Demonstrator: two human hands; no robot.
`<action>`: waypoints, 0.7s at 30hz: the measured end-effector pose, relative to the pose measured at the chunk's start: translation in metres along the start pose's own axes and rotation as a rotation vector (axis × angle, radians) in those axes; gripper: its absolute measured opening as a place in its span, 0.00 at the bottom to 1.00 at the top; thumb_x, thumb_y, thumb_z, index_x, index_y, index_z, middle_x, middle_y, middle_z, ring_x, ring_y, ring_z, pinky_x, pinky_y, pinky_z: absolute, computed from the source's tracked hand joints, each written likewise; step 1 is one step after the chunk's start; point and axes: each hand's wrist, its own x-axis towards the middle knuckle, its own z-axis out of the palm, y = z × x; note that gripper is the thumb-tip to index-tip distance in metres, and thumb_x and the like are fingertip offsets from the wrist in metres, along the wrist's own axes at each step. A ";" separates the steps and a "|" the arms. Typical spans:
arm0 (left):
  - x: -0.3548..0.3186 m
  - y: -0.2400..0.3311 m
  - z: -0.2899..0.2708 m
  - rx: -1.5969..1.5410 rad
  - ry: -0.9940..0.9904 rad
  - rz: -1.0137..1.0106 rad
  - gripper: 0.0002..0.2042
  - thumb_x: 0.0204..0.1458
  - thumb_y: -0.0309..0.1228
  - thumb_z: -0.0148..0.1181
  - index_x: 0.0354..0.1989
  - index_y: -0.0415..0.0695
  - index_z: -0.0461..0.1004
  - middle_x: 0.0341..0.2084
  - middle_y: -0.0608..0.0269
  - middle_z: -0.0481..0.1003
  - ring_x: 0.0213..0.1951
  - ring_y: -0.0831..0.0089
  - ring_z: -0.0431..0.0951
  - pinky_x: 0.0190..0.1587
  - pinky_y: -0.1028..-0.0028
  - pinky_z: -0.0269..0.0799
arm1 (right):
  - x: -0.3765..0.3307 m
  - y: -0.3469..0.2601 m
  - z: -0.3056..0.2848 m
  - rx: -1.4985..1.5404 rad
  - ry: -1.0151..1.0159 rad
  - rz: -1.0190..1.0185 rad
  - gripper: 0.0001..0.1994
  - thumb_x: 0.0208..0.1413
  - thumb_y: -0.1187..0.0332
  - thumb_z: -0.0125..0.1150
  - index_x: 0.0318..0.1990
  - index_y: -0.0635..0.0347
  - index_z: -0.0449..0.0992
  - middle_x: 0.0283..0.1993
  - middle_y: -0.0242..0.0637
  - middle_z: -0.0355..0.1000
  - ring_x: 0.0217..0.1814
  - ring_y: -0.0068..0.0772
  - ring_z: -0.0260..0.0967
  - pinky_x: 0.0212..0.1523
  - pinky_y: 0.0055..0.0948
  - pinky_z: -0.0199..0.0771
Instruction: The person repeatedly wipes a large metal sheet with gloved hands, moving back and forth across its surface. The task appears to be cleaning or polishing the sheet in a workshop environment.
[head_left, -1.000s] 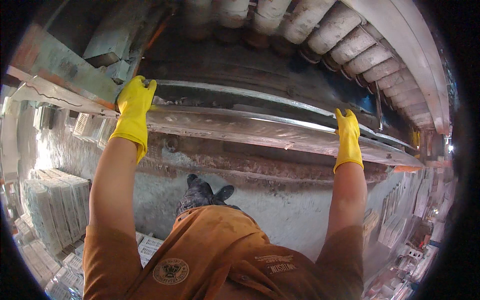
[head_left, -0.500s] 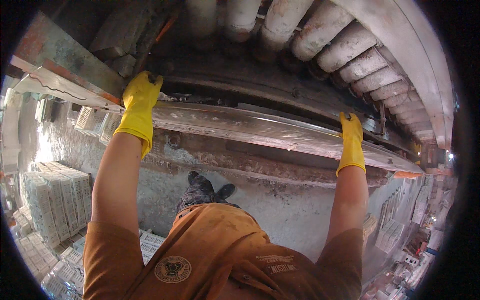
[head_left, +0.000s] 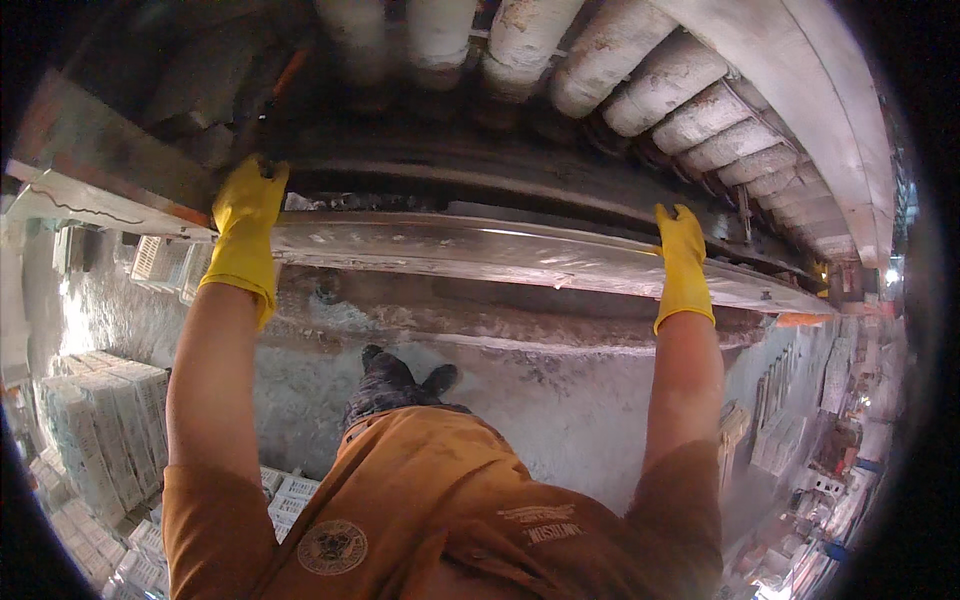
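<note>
Both my hands wear yellow rubber gloves and are raised to a long, dull metal rail [head_left: 460, 245] that runs across in front of me. My left hand [head_left: 246, 215] is curled over the rail near its left end, fingertips bent beyond the top edge. Farther right along the same rail, my right hand [head_left: 682, 255] hooks over its edge with fingers bent. The fingers' undersides are hidden in both cases. Behind the rail lies a dark gap, with a dark metal strip [head_left: 480, 180] along its far side.
Thick, dusty round pipes [head_left: 612, 70] line the upper right beneath a pale curved beam [head_left: 800, 90]. A worn angled bar [head_left: 110, 150] juts in at upper left. Stacks of white plastic crates [head_left: 105, 425] stand at left. Grey concrete floor [head_left: 540, 410] lies below.
My view has shifted slightly, so the hands and rail sit a little further left. Both hands stay at the rail with much the same hold.
</note>
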 end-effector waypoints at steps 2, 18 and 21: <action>0.000 0.010 -0.002 0.004 -0.029 0.005 0.31 0.61 0.58 0.56 0.65 0.49 0.74 0.63 0.52 0.76 0.64 0.51 0.75 0.65 0.56 0.69 | 0.010 0.016 0.005 -0.026 0.043 -0.017 0.35 0.62 0.47 0.66 0.71 0.60 0.69 0.72 0.48 0.68 0.61 0.47 0.77 0.44 0.35 0.88; 0.002 -0.003 0.002 -0.002 0.019 0.029 0.28 0.61 0.56 0.57 0.60 0.48 0.78 0.57 0.56 0.81 0.59 0.52 0.79 0.60 0.55 0.73 | -0.005 0.003 -0.003 -0.085 0.022 -0.034 0.36 0.63 0.42 0.57 0.70 0.59 0.70 0.65 0.46 0.76 0.39 0.40 0.86 0.58 0.38 0.75; 0.003 -0.008 0.005 -0.037 0.034 0.054 0.28 0.60 0.55 0.59 0.59 0.48 0.78 0.55 0.57 0.82 0.58 0.53 0.80 0.59 0.55 0.73 | -0.011 -0.002 -0.006 -0.056 0.000 -0.017 0.36 0.63 0.42 0.57 0.71 0.59 0.69 0.64 0.46 0.77 0.37 0.39 0.86 0.59 0.38 0.75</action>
